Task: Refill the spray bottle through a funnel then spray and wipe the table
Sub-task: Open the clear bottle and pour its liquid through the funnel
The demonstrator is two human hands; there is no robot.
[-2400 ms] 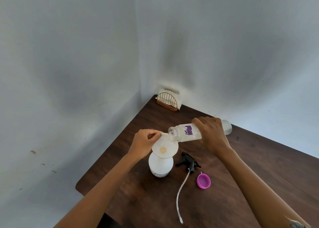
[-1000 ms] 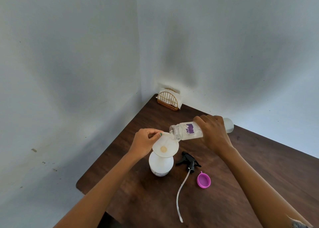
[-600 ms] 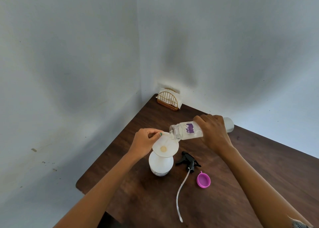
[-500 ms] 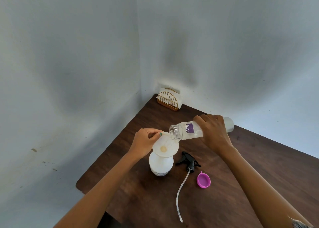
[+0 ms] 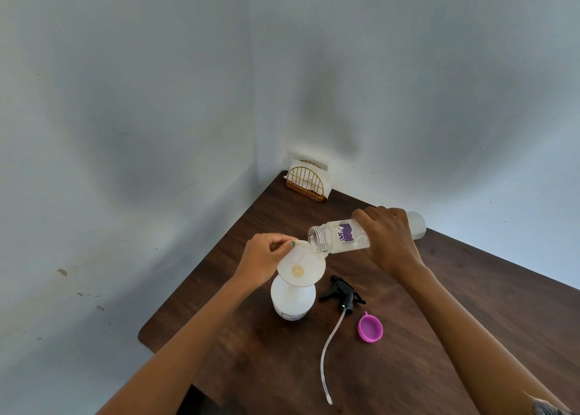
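Currently the right hand (image 5: 389,242) grips the tilted refill bottle (image 5: 342,237), pouring into the funnel (image 5: 301,268); the left hand (image 5: 263,257) pinches its rim above the spray bottle (image 5: 293,300). Refilling is underway. The trigger head (image 5: 343,293) lies on the counter (image 5: 470,304); refitting, spraying and wiping remain.

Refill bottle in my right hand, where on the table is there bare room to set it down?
Bare wood lies right of the pink cap, toward the table's right edge, and behind the refill bottle, between it and the napkin holder. Crowded: the spray bottle under the funnel, and the trigger head with its tube beside it.
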